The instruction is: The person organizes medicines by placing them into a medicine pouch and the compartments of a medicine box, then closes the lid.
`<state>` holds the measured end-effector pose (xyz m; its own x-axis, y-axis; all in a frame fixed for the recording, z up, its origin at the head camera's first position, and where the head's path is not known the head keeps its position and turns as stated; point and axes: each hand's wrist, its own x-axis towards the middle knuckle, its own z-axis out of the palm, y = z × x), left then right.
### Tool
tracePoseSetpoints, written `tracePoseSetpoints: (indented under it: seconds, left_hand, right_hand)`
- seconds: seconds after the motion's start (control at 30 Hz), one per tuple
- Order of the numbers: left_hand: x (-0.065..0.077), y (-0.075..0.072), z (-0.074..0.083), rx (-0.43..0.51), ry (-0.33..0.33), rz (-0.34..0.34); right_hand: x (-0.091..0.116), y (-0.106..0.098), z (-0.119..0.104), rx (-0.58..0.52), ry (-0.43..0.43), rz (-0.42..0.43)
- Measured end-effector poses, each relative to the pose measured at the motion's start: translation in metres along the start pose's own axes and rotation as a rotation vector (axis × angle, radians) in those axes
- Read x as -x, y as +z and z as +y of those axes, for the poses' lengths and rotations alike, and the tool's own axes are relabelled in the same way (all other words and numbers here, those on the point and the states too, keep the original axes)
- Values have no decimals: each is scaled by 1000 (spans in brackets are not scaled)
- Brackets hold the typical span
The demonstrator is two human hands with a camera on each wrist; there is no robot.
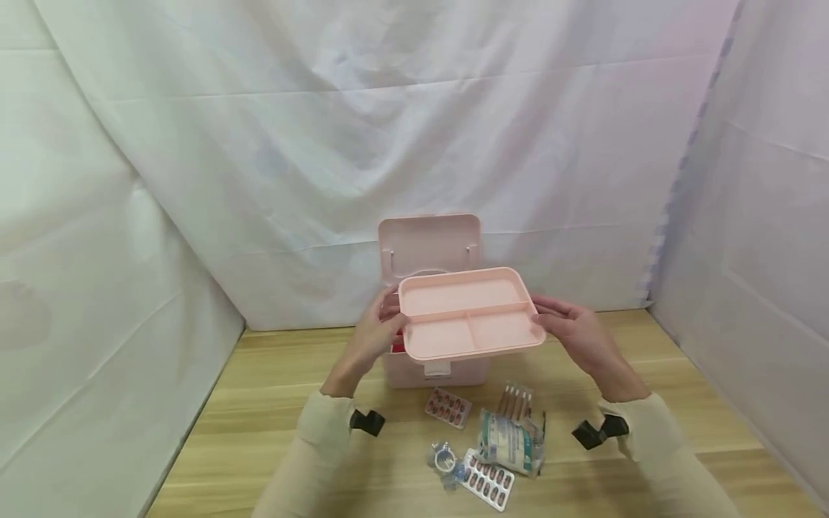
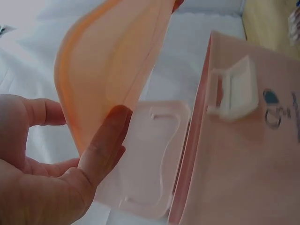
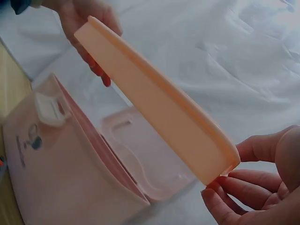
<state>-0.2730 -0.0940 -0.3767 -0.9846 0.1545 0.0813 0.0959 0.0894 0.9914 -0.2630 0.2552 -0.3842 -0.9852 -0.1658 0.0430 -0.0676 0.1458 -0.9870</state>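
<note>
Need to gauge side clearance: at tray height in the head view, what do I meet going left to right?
Left curtain, left hand's grip, pink tray, right hand's grip, right curtain.

The right hand (image 3: 274, 185), at four o'clock, pinches one end of a tray (image 3: 159, 110); the left hand (image 3: 86, 23), at eleven, holds the other. At eight, a box (image 3: 70, 164) bears what may be printing (image 3: 33, 141).

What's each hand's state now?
Left hand: holding one end of the pink rectangular plastic tray.
Right hand: holding the tray's opposite end.
</note>
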Motion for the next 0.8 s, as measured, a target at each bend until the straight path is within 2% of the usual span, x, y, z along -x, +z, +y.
tracePoseSetpoints:
  seconds: [0.13, 0.37, 0.67, 0.8]
  left_hand:
    - [5, -28, -1, -25, -14, 13]
    - [22, -70, -4, -97, -39, 55]
    - [47, -123, -8, -152, -20, -22]
    - [62, -144, -14, -173, -35, -50]
  right_hand:
    - [-6, 22, -1, 1, 6, -44]
    - [-13, 61, -5, -74, 2, -96]
    - [-2, 105, -15, -110, -23, -178]
    - [5, 124, -14, -97, -25, -220]
